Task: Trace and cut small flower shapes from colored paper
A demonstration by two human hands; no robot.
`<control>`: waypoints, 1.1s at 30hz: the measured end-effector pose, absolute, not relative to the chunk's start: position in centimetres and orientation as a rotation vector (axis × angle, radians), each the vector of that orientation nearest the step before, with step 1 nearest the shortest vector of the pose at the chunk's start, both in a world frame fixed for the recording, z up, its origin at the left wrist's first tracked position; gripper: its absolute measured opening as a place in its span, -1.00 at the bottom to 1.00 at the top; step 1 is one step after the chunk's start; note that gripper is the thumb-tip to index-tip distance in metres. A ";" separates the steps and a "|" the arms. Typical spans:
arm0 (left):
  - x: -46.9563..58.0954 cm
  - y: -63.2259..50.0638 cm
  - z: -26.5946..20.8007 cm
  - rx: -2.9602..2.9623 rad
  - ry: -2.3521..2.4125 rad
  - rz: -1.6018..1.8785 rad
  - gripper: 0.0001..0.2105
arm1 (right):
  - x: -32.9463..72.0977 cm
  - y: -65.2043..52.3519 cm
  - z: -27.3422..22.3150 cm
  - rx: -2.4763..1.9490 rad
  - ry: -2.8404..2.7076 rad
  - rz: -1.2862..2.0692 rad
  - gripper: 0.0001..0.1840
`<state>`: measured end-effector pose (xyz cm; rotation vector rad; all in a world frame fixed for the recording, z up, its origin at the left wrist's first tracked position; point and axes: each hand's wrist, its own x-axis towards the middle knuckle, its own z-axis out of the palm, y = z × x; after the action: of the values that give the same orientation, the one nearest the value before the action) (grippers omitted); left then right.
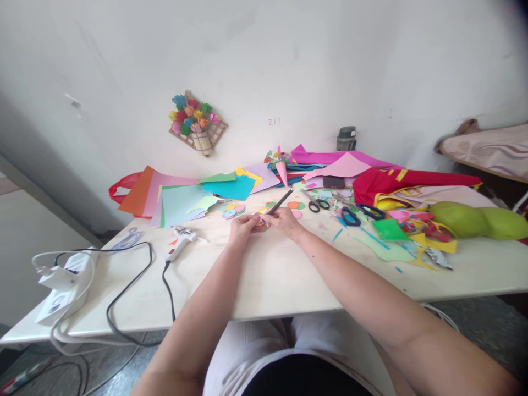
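Note:
Over the middle of the table, my right hand (284,223) is closed around a slim black pen (281,201), its far end pointing up and to the right. My left hand (244,226) meets it with thumb and fingers pinched together; what it grips, if anything, is too small to make out. Colourful paper bits (260,225) show just under and between my fingertips. Round paper discs lie beyond both hands, among them an orange disc (293,205) and several stacked discs (233,211) to the left.
A hot glue gun (181,245) lies at left, its cord running toward a white power strip (68,286). Coloured paper sheets (181,201) spread behind it. Scissors (317,204), blue-handled scissors (350,216), paper scraps (383,245) and a green cushion-like object (457,219) occupy the right.

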<state>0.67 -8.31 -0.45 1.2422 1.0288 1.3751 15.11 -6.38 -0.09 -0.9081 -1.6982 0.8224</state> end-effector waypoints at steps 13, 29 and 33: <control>0.6 -8.2 -0.7 1.250 1.017 1.384 -0.69 | 15.4 -6.6 0.2 -0.922 -1.708 0.804 -0.71; 0.3 -8.2 -0.8 1.196 0.901 1.440 -0.75 | 15.6 -6.5 0.4 -0.874 -1.547 1.015 -0.80; 0.2 -8.0 -0.9 1.176 0.932 1.480 -0.77 | 15.4 -6.2 0.1 -0.907 -1.452 1.063 -0.81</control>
<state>0.20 -7.98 -0.86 1.1759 0.9318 1.4798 15.44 -6.16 0.13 -0.9067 -1.4518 1.0627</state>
